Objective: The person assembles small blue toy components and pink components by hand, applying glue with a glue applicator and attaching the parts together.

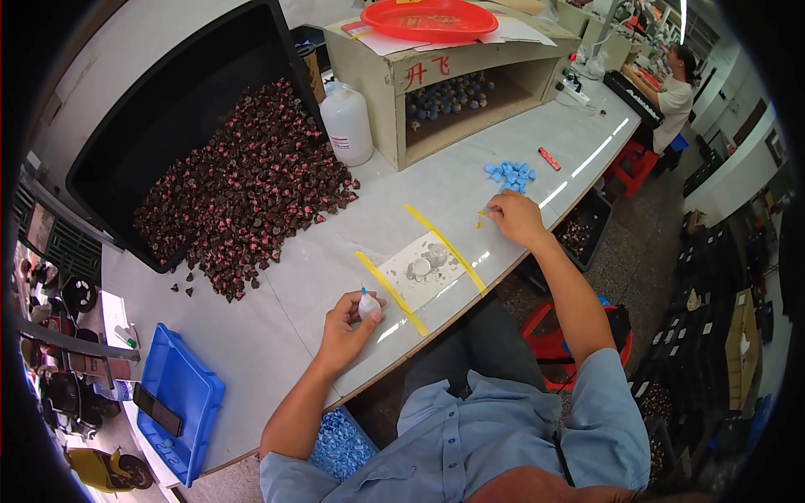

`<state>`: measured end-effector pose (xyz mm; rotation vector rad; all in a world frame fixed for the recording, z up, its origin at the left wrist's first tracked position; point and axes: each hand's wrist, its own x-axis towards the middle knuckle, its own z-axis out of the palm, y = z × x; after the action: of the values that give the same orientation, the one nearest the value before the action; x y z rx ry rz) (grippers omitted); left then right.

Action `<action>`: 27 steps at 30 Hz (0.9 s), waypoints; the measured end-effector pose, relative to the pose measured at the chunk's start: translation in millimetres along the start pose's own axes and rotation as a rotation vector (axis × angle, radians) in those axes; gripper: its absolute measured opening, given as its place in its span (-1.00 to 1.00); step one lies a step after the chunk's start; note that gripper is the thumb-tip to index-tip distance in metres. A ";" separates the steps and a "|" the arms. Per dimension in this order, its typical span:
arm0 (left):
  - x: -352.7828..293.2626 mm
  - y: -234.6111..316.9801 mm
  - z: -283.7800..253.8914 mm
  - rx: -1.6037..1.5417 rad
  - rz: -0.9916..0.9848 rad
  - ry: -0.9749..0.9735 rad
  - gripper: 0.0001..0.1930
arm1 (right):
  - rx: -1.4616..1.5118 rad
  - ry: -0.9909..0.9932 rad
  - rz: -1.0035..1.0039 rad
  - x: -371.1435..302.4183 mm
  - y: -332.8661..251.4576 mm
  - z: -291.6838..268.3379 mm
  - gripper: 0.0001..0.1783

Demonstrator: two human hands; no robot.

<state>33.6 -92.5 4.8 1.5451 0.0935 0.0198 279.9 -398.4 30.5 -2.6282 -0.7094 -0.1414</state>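
In my left hand (348, 329) is a small white squeeze bottle (369, 307) with a thin blue tip pointing up, fingers wrapped round it near the table's front edge. My right hand (515, 218) is closed in a pinch just above the table. Small yellow bits (480, 220) lie at its fingertips; what the pinch holds is too small to make out. Just beyond it is a little pile of light blue pieces (511, 175). Between my hands, a stained white card (402, 283) bears two small round clear dishes (422, 267), with yellow tape strips (394, 293) along two sides.
A tipped black bin (92, 180) spills dark pieces with pink spots (243, 184) over the left. Behind stand a white jug (346, 126) and a wooden shelf box (398, 117) topped by a red tray (428, 18). A blue tray (210, 419) holds a phone. A co-worker (675, 96) sits far right.
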 end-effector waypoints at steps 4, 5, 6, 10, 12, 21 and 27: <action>-0.1 3.9 1.4 0.015 -0.020 -0.001 -0.69 | -0.153 0.002 -0.012 -0.5 1.2 1.5 -0.89; 0.2 4.3 1.7 0.016 -0.026 -0.003 -0.69 | -0.159 0.061 -0.030 -3.8 2.4 1.6 -0.90; 0.6 4.3 2.1 0.014 -0.027 -0.002 -0.69 | -0.161 0.059 -0.030 -8.6 4.0 0.7 -0.90; -1.6 4.0 -0.5 0.033 -0.022 0.001 -0.68 | 0.963 0.050 0.190 -35.4 -14.3 -3.3 -0.94; -0.7 1.7 -0.4 0.021 -0.021 0.002 -0.68 | 1.625 -0.046 0.255 -54.6 -30.5 0.0 -0.88; -0.5 6.6 -0.5 0.030 -0.062 0.015 -0.65 | 1.723 -0.144 0.244 -99.0 -81.7 33.8 -0.79; 0.7 2.2 0.4 0.012 -0.049 -0.006 -0.62 | 1.581 -0.199 0.289 -111.5 -119.9 40.9 -0.84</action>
<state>34.5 -92.9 7.0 1.5544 0.1271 -0.0242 122.9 -338.5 14.5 -1.1657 -0.2319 0.5496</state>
